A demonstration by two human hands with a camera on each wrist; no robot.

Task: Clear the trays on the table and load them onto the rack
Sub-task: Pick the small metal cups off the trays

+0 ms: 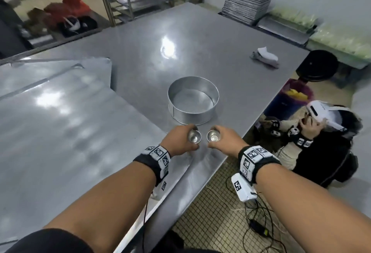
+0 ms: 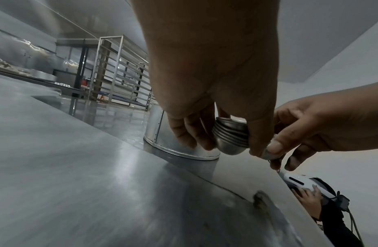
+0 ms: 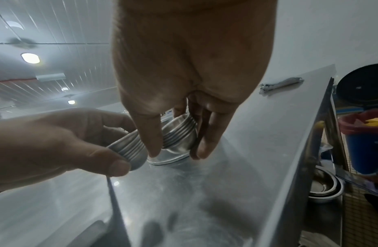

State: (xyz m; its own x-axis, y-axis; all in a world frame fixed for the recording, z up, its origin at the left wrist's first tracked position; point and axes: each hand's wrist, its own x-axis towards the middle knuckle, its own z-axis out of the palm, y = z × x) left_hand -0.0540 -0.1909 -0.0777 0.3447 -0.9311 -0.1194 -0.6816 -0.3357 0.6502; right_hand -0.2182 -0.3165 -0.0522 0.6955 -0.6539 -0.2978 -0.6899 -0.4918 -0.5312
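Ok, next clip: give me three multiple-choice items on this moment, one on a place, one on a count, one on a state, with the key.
1. Where does the round tin stand?
A. on the steel table, beyond the hands
B. on the floor
C. on the rack

2. How many stacks of small metal cups are held?
A. none
B. one
C. two

3. How is the round tin?
A. upside down
B. upright and empty
C. full of cups

Key: 1 A, it stands on the tabletop past both hands. 2 C, the left hand holds one stack and the right hand another. 3 B, its bare bottom shows.
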